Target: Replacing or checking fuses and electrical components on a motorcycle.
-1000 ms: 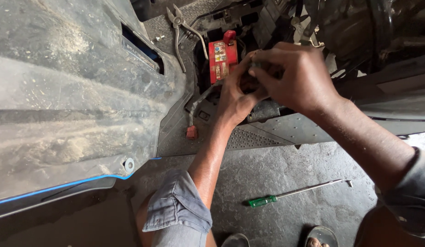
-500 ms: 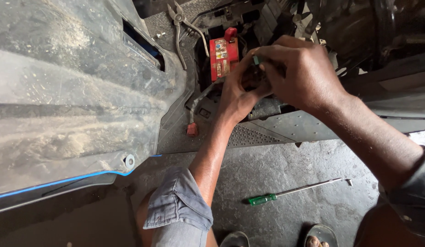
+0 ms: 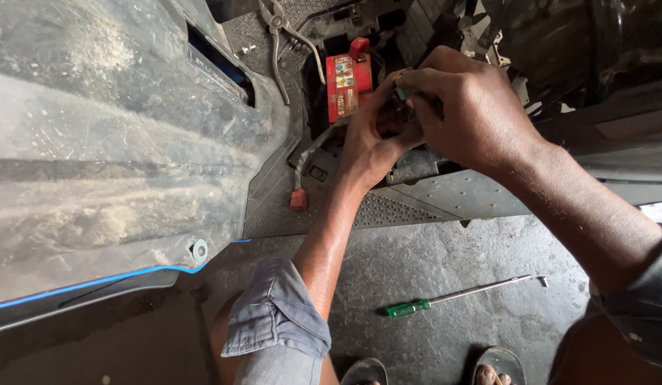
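Both hands are crammed into the scooter's open compartment, right beside the red rectangular battery point(image 3: 347, 87). The right hand point(image 3: 466, 107) pinches a small green-tipped part point(image 3: 401, 93), while the left hand point(image 3: 370, 142) curls underneath, probably steadying it; its grip's hidden. A green-handled screwdriver point(image 3: 456, 294) lies on the floor below.

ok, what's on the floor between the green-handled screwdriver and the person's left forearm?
Head view: only bare grey concrete floor lies between the green-handled screwdriver and the left forearm.

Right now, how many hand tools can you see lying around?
2. A green-handled screwdriver lies on the concrete floor near the feet; pliers rest on the vehicle beside the red battery. Others may be hidden behind the hands.
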